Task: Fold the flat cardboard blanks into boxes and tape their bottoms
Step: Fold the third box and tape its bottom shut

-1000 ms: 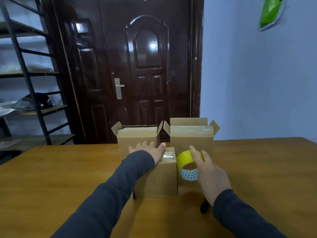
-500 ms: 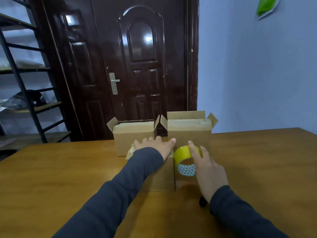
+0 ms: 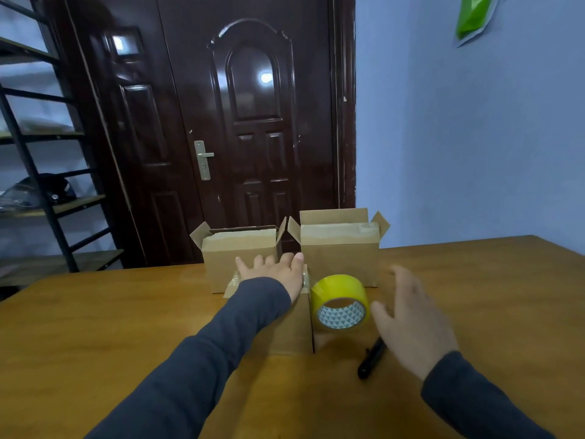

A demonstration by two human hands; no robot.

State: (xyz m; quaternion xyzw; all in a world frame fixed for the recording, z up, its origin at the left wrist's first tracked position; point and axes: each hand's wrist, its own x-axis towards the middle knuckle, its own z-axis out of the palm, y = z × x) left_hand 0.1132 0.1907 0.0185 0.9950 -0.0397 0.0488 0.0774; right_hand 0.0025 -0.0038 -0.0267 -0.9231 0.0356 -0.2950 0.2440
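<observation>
Left hand (image 3: 274, 271) flat on near box (image 3: 297, 330) (grip released); right hand (image 3: 409, 316) beside tape roll (image 3: 340, 288), grip released.

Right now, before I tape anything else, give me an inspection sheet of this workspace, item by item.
Surface: wooden table, glossy.
Job's things: near box with shiny tape showing on top. Behind it, left far box and right far box have their flaps open. Yellow tape roll stands on edge just right of the near box.
Clutter: black pen-like thing lying on the table by the right hand.
Hands: left hand flat on the near box's top, fingers straight. Right hand open beside the roll, not gripping it.
Cables: nothing seen.
Surroundings: dark door, metal shelf rack at left, blue wall with a green bag.
</observation>
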